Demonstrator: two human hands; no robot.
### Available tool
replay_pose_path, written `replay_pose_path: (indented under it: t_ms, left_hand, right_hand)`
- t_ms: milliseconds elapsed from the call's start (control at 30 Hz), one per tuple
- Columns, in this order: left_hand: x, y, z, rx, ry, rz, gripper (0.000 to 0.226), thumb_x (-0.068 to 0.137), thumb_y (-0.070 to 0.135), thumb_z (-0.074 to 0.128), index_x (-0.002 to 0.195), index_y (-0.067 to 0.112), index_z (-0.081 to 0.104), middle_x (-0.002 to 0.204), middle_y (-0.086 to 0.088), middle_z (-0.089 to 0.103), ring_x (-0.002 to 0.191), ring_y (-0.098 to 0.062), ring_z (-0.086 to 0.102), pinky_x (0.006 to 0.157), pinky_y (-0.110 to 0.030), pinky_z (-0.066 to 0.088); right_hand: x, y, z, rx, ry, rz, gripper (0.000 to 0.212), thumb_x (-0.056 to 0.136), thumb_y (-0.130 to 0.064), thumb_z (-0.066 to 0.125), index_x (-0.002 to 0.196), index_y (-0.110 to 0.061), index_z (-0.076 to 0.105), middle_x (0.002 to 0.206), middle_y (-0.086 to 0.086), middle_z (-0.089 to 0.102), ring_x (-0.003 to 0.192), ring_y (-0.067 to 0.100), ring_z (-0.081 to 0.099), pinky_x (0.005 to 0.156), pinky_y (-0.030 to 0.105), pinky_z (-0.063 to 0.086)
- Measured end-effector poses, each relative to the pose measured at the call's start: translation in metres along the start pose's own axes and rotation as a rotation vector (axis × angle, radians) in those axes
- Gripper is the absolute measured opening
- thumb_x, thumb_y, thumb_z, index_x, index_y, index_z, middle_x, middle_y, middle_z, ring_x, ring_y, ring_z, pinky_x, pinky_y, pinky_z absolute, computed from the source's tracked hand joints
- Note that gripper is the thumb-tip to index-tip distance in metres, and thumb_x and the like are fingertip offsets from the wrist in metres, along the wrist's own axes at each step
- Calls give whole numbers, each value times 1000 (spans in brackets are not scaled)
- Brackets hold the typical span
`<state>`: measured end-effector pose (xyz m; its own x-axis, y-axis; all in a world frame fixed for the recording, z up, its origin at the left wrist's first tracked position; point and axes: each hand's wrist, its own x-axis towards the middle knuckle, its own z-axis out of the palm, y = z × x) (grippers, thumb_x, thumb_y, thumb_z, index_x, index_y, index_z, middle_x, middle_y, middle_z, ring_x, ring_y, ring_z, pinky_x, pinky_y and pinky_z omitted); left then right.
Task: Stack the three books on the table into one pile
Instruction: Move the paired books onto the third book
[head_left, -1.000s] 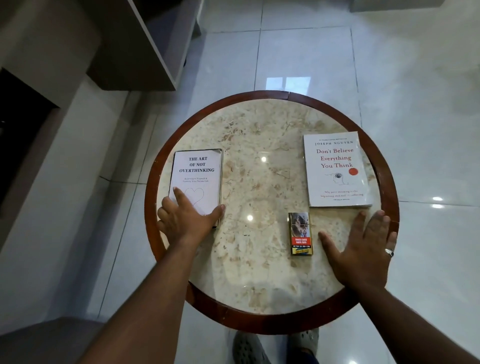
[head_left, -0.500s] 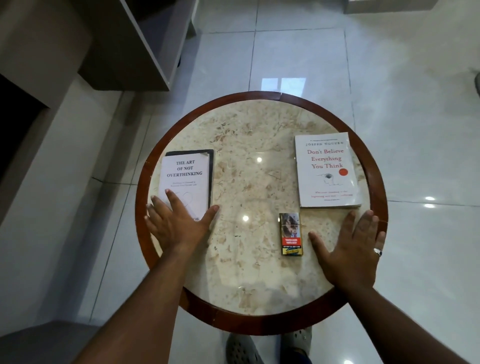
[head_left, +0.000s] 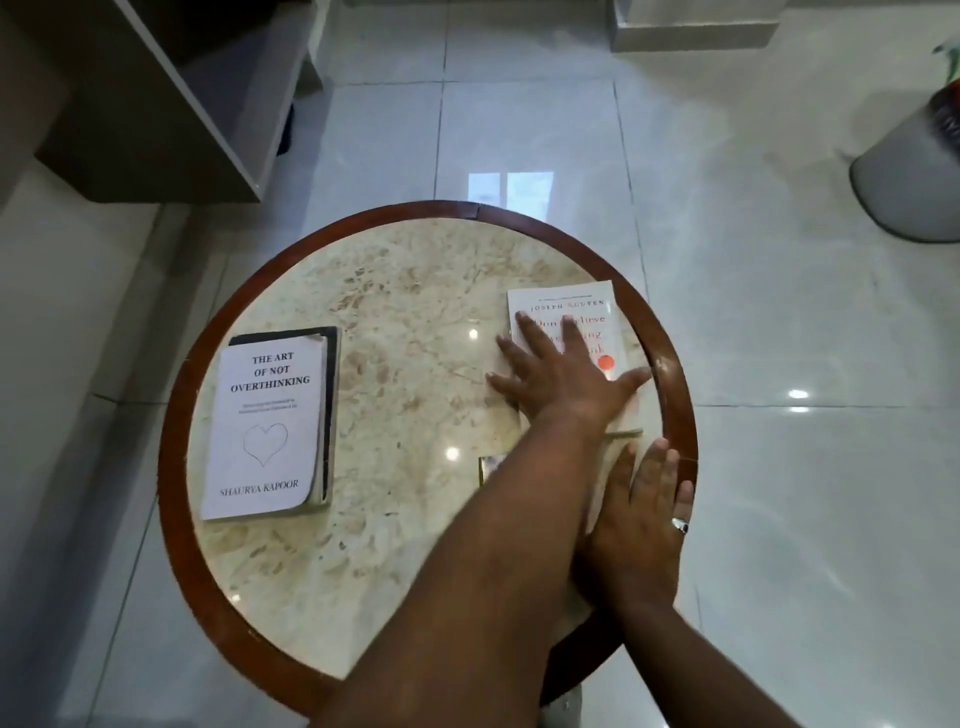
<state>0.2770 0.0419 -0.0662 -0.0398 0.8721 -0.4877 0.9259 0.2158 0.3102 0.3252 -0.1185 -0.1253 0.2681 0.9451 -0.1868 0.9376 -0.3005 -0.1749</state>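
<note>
On the round marble table (head_left: 405, 571), a white book titled "The Art of Not Overthinking" (head_left: 265, 426) lies at the left on top of a dark book (head_left: 332, 415) whose far and right edges show. A second white book (head_left: 566, 301) lies at the right near the rim. My left hand (head_left: 561, 379) reaches across and rests flat on that right book, fingers spread, covering most of its title. Just in front of that book my right hand (head_left: 639, 519) lies flat on the table, fingers together, holding nothing.
A small pack (head_left: 491, 465) lies near the table's middle front, mostly hidden under my left forearm. The table has a raised brown wooden rim (head_left: 171, 467). A grey cabinet (head_left: 156, 104) stands at the far left and a grey bin (head_left: 914, 176) at the far right on the tiled floor.
My left hand has left the white book at the left and crossed over to the right-hand book. The right hand has stayed flat in place.
</note>
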Motion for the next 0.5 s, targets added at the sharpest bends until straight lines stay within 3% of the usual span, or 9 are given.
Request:
replay_pose_path:
  t_ms: [133, 233, 300, 400, 500]
  left_hand:
    - [15, -25, -6, 47, -9, -39, 125, 63, 87, 56, 153, 39, -16, 158, -17, -37, 144, -50, -25, 111, -75, -3]
    - [20, -51, -21, 66, 17, -71, 127, 62, 84, 61, 153, 40, -15, 158, -24, -31, 146, -49, -21, 113, -74, 3]
    - [21, -69, -31, 74, 42, -120, 125, 61, 82, 63, 154, 40, -10, 160, -29, -15, 147, -50, -6, 113, -69, 14]
    - [22, -86, -39, 99, 92, -173, 127, 53, 83, 65, 152, 40, -3, 147, -24, 17, 129, -43, 24, 103, -55, 31]
    - [22, -87, -42, 83, 105, -221, 134, 49, 81, 71, 151, 39, -4, 142, -22, 19, 122, -40, 30, 99, -52, 36]
  right_hand:
    - [0, 1, -1, 27, -1, 19, 116, 82, -89, 16, 160, -4, 17, 170, 27, 6, 159, 40, 5, 127, 53, 3]
    - [-1, 0, -2, 14, 8, 17, 114, 82, -87, 24, 161, -4, 18, 169, 27, 9, 158, 41, 9, 127, 57, 10]
    - [-2, 0, -1, 12, 16, 14, 114, 81, -87, 25, 161, -5, 18, 170, 26, 9, 158, 42, 10, 127, 57, 11]
    - [-1, 1, 1, 21, 39, 16, 114, 82, -87, 24, 161, -5, 19, 170, 24, 8, 158, 42, 10, 126, 57, 11]
    - [-1, -1, 1, 28, 53, 17, 113, 82, -86, 24, 161, -6, 19, 170, 23, 7, 157, 42, 11, 126, 58, 12]
